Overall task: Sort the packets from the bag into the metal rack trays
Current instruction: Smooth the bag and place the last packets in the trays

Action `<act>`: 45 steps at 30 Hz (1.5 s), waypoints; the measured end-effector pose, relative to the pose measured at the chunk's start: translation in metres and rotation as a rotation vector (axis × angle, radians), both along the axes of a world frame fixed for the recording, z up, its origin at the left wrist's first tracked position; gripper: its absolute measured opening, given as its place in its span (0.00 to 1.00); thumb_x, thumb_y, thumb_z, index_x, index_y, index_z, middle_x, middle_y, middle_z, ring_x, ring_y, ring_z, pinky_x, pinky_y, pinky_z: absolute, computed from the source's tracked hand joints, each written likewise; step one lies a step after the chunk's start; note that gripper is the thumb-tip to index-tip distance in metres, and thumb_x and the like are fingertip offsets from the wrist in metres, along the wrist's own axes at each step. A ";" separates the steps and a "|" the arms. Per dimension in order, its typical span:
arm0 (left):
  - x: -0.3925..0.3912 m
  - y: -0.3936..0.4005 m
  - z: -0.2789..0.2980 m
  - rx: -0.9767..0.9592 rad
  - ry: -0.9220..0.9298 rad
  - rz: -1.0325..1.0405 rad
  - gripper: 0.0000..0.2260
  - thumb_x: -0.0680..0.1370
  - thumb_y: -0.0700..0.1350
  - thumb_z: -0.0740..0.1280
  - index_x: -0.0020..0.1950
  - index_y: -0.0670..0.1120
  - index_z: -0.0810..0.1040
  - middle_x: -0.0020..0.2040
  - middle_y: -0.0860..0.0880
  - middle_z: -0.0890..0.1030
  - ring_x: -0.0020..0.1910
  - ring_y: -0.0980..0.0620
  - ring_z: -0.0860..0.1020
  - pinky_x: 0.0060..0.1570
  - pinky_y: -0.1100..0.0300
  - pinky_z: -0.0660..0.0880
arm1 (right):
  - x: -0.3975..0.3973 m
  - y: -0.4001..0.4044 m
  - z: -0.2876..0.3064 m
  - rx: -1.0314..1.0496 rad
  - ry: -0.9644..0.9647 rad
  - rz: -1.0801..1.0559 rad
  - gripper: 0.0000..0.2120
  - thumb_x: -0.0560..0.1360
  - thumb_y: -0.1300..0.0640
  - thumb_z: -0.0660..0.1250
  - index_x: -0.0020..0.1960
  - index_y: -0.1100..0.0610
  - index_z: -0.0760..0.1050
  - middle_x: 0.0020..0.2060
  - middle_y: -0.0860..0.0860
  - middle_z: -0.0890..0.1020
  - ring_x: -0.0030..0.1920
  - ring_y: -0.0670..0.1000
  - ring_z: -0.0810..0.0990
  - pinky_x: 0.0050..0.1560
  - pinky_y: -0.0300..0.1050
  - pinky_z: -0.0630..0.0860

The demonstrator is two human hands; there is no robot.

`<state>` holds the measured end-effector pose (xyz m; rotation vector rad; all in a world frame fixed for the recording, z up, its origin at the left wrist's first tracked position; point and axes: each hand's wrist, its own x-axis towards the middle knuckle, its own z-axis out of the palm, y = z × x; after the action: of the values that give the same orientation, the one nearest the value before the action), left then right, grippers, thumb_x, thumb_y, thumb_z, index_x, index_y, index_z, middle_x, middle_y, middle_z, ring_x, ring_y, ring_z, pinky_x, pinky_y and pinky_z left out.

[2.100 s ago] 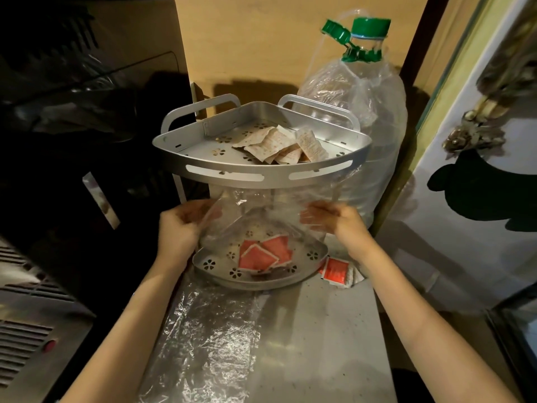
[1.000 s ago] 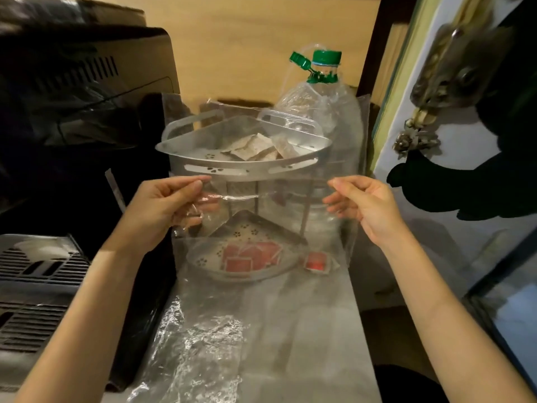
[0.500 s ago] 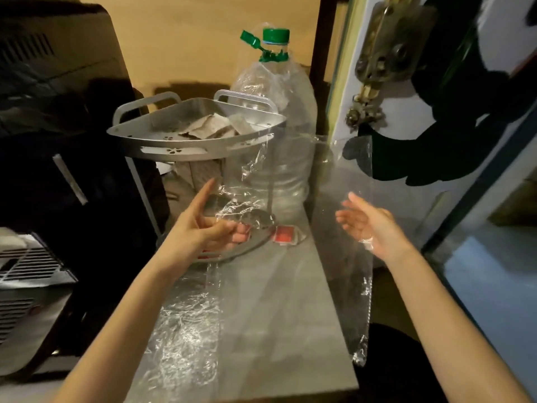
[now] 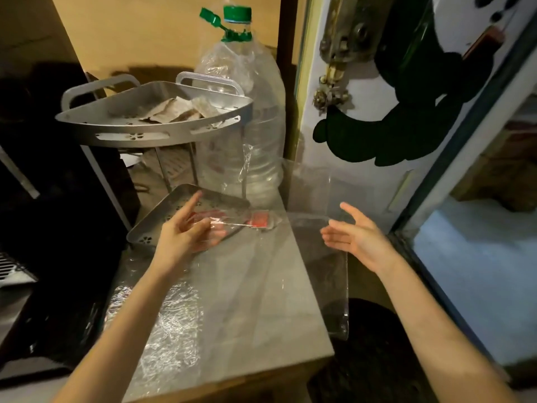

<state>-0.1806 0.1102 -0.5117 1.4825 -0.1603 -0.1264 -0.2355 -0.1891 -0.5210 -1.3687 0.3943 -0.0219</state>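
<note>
The metal rack has an upper tray holding several beige packets and a lower tray where red packets show partly behind my fingers. One red packet lies on the table just right of the lower tray. The clear bag is spread flat between my hands and hangs over the table's right edge. My left hand is over the lower tray's front with fingers apart, touching the film. My right hand is open, palm facing left, next to the bag's upper edge.
A large clear water bottle with a green cap stands behind the rack. Crinkled plastic film lies on the grey table under my left forearm. A dark appliance is to the left and a door with a latch to the right.
Both hands held the bag stretched up in front of the rack. They have let go and opened, and the bag has dropped to the right over the table edge. The view turned right.
</note>
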 end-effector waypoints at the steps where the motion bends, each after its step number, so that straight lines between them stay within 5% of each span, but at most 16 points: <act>1: 0.000 0.001 0.000 0.003 0.023 -0.014 0.19 0.78 0.33 0.59 0.68 0.45 0.68 0.33 0.56 0.84 0.33 0.58 0.82 0.33 0.68 0.78 | 0.001 0.001 0.001 -0.036 -0.030 0.002 0.25 0.74 0.63 0.66 0.67 0.48 0.65 0.38 0.57 0.85 0.41 0.54 0.84 0.41 0.45 0.80; 4: 0.002 0.002 0.002 0.132 0.015 -0.029 0.14 0.77 0.38 0.62 0.62 0.44 0.74 0.34 0.57 0.84 0.36 0.61 0.82 0.36 0.70 0.77 | 0.002 0.003 0.004 -0.137 -0.081 0.024 0.14 0.74 0.58 0.66 0.60 0.57 0.76 0.39 0.53 0.85 0.43 0.52 0.83 0.44 0.44 0.80; 7: 0.006 0.011 0.008 0.284 -0.014 -0.114 0.15 0.71 0.40 0.71 0.56 0.52 0.77 0.38 0.56 0.85 0.41 0.60 0.82 0.39 0.69 0.77 | 0.004 0.004 0.008 -0.247 -0.074 0.063 0.14 0.71 0.60 0.70 0.56 0.59 0.79 0.45 0.55 0.84 0.48 0.52 0.83 0.48 0.42 0.80; 10: 0.010 0.017 0.014 0.532 -0.098 -0.115 0.14 0.68 0.39 0.74 0.45 0.57 0.78 0.32 0.60 0.83 0.36 0.64 0.81 0.34 0.74 0.75 | 0.008 0.005 0.008 -0.475 -0.081 0.139 0.16 0.68 0.66 0.72 0.55 0.60 0.79 0.46 0.57 0.84 0.43 0.43 0.83 0.45 0.33 0.79; 12: 0.011 0.019 0.019 0.736 -0.265 0.015 0.11 0.68 0.42 0.74 0.40 0.57 0.77 0.30 0.60 0.80 0.33 0.68 0.78 0.32 0.77 0.71 | 0.012 0.008 0.004 -0.620 -0.107 0.154 0.11 0.69 0.66 0.72 0.50 0.59 0.81 0.45 0.57 0.84 0.41 0.41 0.82 0.48 0.36 0.79; 17: 0.011 0.024 0.031 0.917 -0.516 0.143 0.06 0.67 0.43 0.75 0.42 0.50 0.83 0.46 0.49 0.72 0.42 0.53 0.70 0.36 0.71 0.63 | 0.024 0.019 -0.002 -1.180 -0.170 0.177 0.03 0.71 0.54 0.70 0.45 0.50 0.80 0.62 0.51 0.72 0.65 0.51 0.63 0.65 0.52 0.63; 19: 0.013 0.027 0.037 0.894 -0.554 0.071 0.04 0.68 0.44 0.74 0.41 0.47 0.84 0.50 0.51 0.74 0.46 0.55 0.72 0.40 0.72 0.64 | 0.028 0.030 0.005 -1.262 -0.226 0.278 0.08 0.71 0.53 0.69 0.50 0.49 0.78 0.68 0.49 0.68 0.70 0.51 0.59 0.69 0.54 0.57; 22: 0.009 0.034 0.054 0.645 -0.386 -0.096 0.04 0.67 0.47 0.73 0.38 0.48 0.84 0.43 0.56 0.82 0.41 0.61 0.78 0.40 0.71 0.70 | 0.038 0.051 0.015 -1.172 -0.252 0.420 0.14 0.72 0.54 0.67 0.58 0.47 0.74 0.60 0.46 0.76 0.63 0.48 0.69 0.71 0.52 0.54; 26: 0.002 0.047 0.060 0.357 -0.201 -0.085 0.02 0.70 0.42 0.70 0.39 0.45 0.81 0.31 0.55 0.81 0.31 0.62 0.77 0.30 0.72 0.70 | 0.056 0.074 0.025 -1.192 -0.309 0.367 0.08 0.72 0.56 0.63 0.48 0.50 0.78 0.45 0.47 0.81 0.53 0.54 0.76 0.65 0.53 0.65; 30: -0.002 0.073 0.052 0.385 -0.031 -0.234 0.07 0.72 0.40 0.69 0.48 0.48 0.79 0.44 0.49 0.84 0.42 0.50 0.82 0.36 0.61 0.78 | 0.083 0.102 0.039 -1.495 -0.460 0.288 0.09 0.73 0.60 0.60 0.42 0.55 0.80 0.42 0.51 0.81 0.51 0.54 0.75 0.69 0.53 0.58; 33: -0.009 0.090 0.048 0.484 0.141 -0.485 0.16 0.74 0.39 0.66 0.61 0.49 0.73 0.53 0.45 0.83 0.50 0.44 0.81 0.44 0.51 0.80 | 0.100 0.127 0.046 -1.684 -0.558 0.320 0.11 0.75 0.59 0.58 0.45 0.55 0.80 0.47 0.53 0.80 0.57 0.55 0.72 0.69 0.55 0.54; 36: -0.015 0.105 0.046 0.562 0.231 -0.584 0.23 0.70 0.53 0.69 0.64 0.54 0.70 0.57 0.50 0.81 0.54 0.49 0.80 0.51 0.53 0.78 | 0.111 0.162 0.042 -1.798 -0.581 0.537 0.10 0.75 0.58 0.60 0.50 0.54 0.80 0.52 0.54 0.77 0.61 0.55 0.70 0.70 0.58 0.51; 40: -0.021 0.106 0.034 0.671 0.195 -0.360 0.19 0.75 0.48 0.67 0.63 0.60 0.67 0.51 0.65 0.80 0.51 0.67 0.77 0.49 0.71 0.74 | 0.120 0.212 0.018 -1.981 -0.688 0.737 0.09 0.56 0.56 0.78 0.35 0.52 0.82 0.40 0.53 0.82 0.49 0.57 0.80 0.58 0.65 0.71; 43: -0.024 0.104 0.010 0.710 0.153 -0.130 0.31 0.73 0.49 0.68 0.72 0.55 0.57 0.58 0.56 0.78 0.54 0.60 0.77 0.55 0.65 0.73 | 0.123 0.245 -0.007 -1.984 -0.720 0.905 0.10 0.70 0.60 0.67 0.51 0.55 0.79 0.55 0.56 0.78 0.64 0.58 0.70 0.70 0.64 0.53; 45: -0.028 0.102 -0.008 0.690 0.138 0.034 0.32 0.72 0.50 0.70 0.71 0.53 0.57 0.56 0.53 0.78 0.49 0.58 0.77 0.49 0.65 0.73 | 0.123 0.264 -0.020 -1.998 -0.776 0.917 0.14 0.75 0.59 0.61 0.59 0.56 0.75 0.61 0.56 0.74 0.68 0.59 0.64 0.71 0.63 0.48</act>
<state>-0.2087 0.2123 -0.5193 2.1541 0.0293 -0.2752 -0.1130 0.0746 -0.5414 -3.1253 -1.3632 -0.2244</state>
